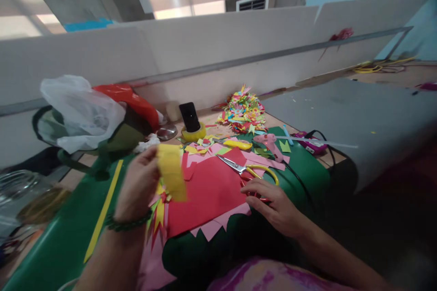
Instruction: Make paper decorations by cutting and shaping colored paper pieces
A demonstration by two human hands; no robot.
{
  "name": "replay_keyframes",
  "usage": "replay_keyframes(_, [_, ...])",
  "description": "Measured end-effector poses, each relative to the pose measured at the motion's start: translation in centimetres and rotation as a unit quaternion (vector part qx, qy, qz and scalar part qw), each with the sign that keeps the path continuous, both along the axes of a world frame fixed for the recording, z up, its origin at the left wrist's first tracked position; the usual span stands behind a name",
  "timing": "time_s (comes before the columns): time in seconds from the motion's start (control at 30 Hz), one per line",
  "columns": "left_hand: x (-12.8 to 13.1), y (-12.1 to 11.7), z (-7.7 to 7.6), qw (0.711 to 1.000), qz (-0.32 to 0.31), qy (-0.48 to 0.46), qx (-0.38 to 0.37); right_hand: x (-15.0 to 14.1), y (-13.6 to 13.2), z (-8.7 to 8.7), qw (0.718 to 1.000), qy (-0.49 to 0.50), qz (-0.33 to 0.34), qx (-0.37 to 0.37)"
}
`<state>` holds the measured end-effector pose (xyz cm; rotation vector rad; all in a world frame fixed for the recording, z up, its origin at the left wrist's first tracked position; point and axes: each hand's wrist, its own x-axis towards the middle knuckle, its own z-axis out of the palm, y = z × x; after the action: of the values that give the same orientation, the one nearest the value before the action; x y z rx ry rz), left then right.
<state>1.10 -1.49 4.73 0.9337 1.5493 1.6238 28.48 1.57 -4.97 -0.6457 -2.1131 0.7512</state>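
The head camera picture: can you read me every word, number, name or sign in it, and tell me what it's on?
There are none I can read.
Phone: dark screen, one tiny light dot, no readable letters.
Purple box: pale marks, too small and blurred to read.
Pink glue gun: no print clear enough to read.
Yellow paper: blurred, no writing I can make out.

There are one pair of scissors (239, 168), one pink glue gun (272, 144), one yellow utility knife (238, 145), one smartphone (190, 117) and one beaded bracelet (129, 223).
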Motion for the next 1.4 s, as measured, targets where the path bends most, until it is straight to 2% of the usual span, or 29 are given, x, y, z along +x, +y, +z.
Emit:
replay_keyframes(0.03, [0.9,0.9,-0.7,0.998,-0.046,-0.039,-0.017,-0.1,0.1,0.1,1.0,-0.002,-0.002,-0.001])
replay_keyframes(0.1, [1.4,2.5,-2.1,0.991,-0.088,-0.062,-0.077,0.1,0.6,0.2,0.999,-0.025,-0.027,-0.005])
replay_keyframes(0.2, [0.3,3.7,-3.9,0.991,-0.081,-0.041,-0.095,1.3,1.4,0.6,0.992,-0.065,-0.102,-0.02])
replay_keyframes(0.23, [0.0,3.7,-4.3,0.991,-0.091,-0.033,-0.093,1.8,1.5,0.8,0.992,-0.07,-0.106,-0.028])
replay_keyframes(0.27, [-0.3,3.5,-4.6,0.988,-0.117,-0.032,-0.092,2.1,1.5,1.1,0.994,-0.066,-0.082,-0.036])
replay_keyframes(0.33, [-0.3,2.7,-4.9,0.972,-0.212,-0.049,-0.086,2.3,1.0,1.8,0.996,-0.024,0.036,-0.074])
replay_keyframes(0.4, [0.0,2.0,-5.0,0.948,-0.302,-0.078,-0.059,1.5,0.4,2.3,0.977,0.042,0.147,-0.148])
replay_keyframes(0.43, [0.2,1.7,-5.0,0.94,-0.325,-0.094,-0.041,0.8,0.1,2.4,0.964,0.073,0.17,-0.191])
replay_keyframes(0.47, [0.4,1.6,-5.0,0.937,-0.331,-0.109,-0.028,0.0,0.0,2.3,0.955,0.098,0.163,-0.227])
replay_keyframes(0.5, [0.6,1.6,-5.0,0.938,-0.322,-0.125,-0.024,-0.9,0.0,2.2,0.952,0.112,0.14,-0.247])
replay_keyframes(0.57, [1.0,1.9,-5.1,0.948,-0.275,-0.156,-0.042,-2.4,0.3,1.7,0.964,0.108,0.08,-0.228])
replay_keyframes(0.63, [1.2,2.5,-5.3,0.957,-0.215,-0.181,-0.075,-3.3,0.9,1.5,0.987,0.048,0.025,-0.148])
replay_keyframes(0.7, [1.1,3.1,-5.5,0.96,-0.156,-0.21,-0.094,-3.3,1.6,1.5,0.996,-0.058,-0.038,-0.057])
replay_keyframes(0.77, [0.7,3.5,-5.6,0.961,-0.105,-0.239,-0.096,-2.5,2.2,1.7,0.977,-0.183,-0.111,0.001])
replay_keyframes(0.83, [0.3,3.6,-5.5,0.96,-0.067,-0.256,-0.087,-1.5,2.7,1.7,0.942,-0.292,-0.163,0.01])
replay_keyframes(0.9, [0.1,3.6,-5.3,0.96,-0.041,-0.266,-0.08,-0.8,3.1,1.5,0.912,-0.368,-0.18,0.0])
replay_keyframes(0.97, [0.1,3.6,-5.2,0.958,-0.021,-0.275,-0.075,-0.6,3.5,1.0,0.894,-0.406,-0.19,-0.006])
replay_keyframes(1.1, [0.2,3.6,-5.2,0.959,-0.025,-0.276,-0.061,-1.5,4.5,0.5,0.888,-0.415,-0.195,-0.01])
replay_keyframes(1.2, [0.1,3.7,-5.4,0.96,-0.019,-0.276,-0.046,-1.4,4.6,0.9,0.897,-0.395,-0.199,-0.01])
replay_keyframes(1.3, [-0.1,3.7,-5.5,0.957,-0.006,-0.289,-0.027,0.2,3.8,1.4,0.931,-0.307,-0.197,-0.021])
replay_keyframes(1.4, [-0.1,3.7,-5.5,0.953,-0.009,-0.302,-0.011,2.1,2.7,1.1,0.963,-0.171,-0.2,-0.063])
